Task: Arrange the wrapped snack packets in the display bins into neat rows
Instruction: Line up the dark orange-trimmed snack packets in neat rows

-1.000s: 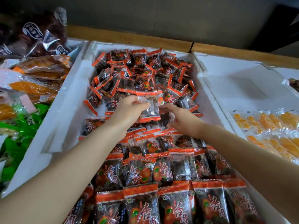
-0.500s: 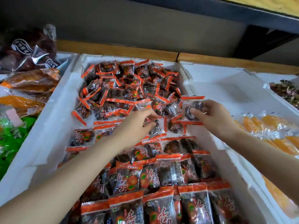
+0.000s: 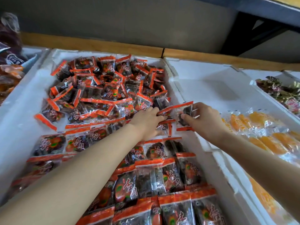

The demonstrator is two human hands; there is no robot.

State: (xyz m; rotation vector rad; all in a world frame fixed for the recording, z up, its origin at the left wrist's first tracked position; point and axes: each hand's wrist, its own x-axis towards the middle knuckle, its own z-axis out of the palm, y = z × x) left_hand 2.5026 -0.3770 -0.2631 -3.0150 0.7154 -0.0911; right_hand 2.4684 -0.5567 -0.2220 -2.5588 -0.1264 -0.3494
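Observation:
A white foam bin (image 3: 29, 101) holds red-edged packets of dark snacks. A loose pile (image 3: 103, 88) fills its far half, and overlapping rows (image 3: 162, 176) fill the near half. My left hand (image 3: 146, 124) reaches across the rows to the pile's right edge. Its fingertips pinch the red strip of a packet (image 3: 164, 112). My right hand (image 3: 207, 122) pinches another snack packet (image 3: 185, 113) between thumb and fingers. That packet is upright against the bin's right wall, just beside my left fingertips.
A second foam bin (image 3: 211, 85) on the right holds orange snack packets (image 3: 266, 132) in its near part. Farther right sit dark and gold wrapped sweets (image 3: 282, 93). More packets (image 3: 9, 73) lie at far left. A wooden ledge (image 3: 97, 44) runs behind the bins.
A second ago both hands held one packet over the middle of the pile. My right hand has carried a packet to the bin's right wall. My left hand has followed to the right.

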